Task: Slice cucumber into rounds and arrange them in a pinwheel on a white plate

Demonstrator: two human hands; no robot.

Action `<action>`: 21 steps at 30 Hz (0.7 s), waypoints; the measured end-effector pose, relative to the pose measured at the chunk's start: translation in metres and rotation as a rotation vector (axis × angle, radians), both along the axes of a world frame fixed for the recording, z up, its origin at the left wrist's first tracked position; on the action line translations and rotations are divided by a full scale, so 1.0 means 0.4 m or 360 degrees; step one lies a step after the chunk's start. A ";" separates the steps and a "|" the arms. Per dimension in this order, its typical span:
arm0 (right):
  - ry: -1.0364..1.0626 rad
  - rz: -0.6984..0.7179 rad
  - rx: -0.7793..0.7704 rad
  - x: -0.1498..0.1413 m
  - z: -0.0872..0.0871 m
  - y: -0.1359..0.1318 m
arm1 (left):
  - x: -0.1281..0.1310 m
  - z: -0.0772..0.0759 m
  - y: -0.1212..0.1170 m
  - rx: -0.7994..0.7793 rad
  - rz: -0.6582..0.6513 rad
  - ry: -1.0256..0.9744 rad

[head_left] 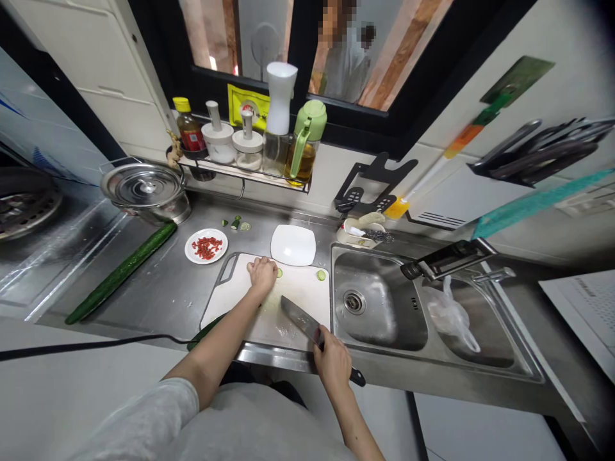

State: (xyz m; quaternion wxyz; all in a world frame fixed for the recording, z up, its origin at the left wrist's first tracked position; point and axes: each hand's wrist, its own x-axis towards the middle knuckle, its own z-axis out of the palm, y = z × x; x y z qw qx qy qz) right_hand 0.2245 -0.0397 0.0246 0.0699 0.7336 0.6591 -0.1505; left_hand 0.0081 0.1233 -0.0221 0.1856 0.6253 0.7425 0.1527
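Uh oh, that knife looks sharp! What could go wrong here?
A finger might get cut: the right hand holds the knife with its blade angled toward the bare left hand on the cutting board.

The round green slice near the board's right side could perhaps get knocked into the sink beside it.

The dark green cucumber by the left forearm lies close to the counter's front edge, so a bump might roll it off.

Bare hands [263, 275]: two. Held knife [300, 319]: one. Cutting board [312, 306]: one. White plates [293, 244]: two. Sink basins [379, 275]: two.
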 end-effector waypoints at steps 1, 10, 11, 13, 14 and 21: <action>-0.0003 -0.0001 0.0002 0.000 -0.001 0.001 | 0.000 0.001 0.002 -0.0003 0.0007 0.0005; 0.0098 -0.0088 0.0013 -0.006 -0.001 0.010 | -0.023 0.039 -0.022 0.0070 0.0275 -0.0279; 0.0138 -0.0116 0.0010 -0.008 0.000 0.011 | -0.031 0.046 -0.038 0.0137 0.0346 -0.0310; 0.0221 -0.0178 0.0042 -0.014 0.002 0.015 | -0.048 0.057 -0.079 0.0269 0.0444 -0.0346; 0.0269 -0.0209 0.0085 -0.017 0.002 0.016 | -0.058 0.060 -0.104 0.0330 0.0460 -0.0351; 0.0785 -0.0301 0.0524 -0.039 -0.021 0.025 | -0.133 0.024 -0.277 0.0379 0.0125 -0.0261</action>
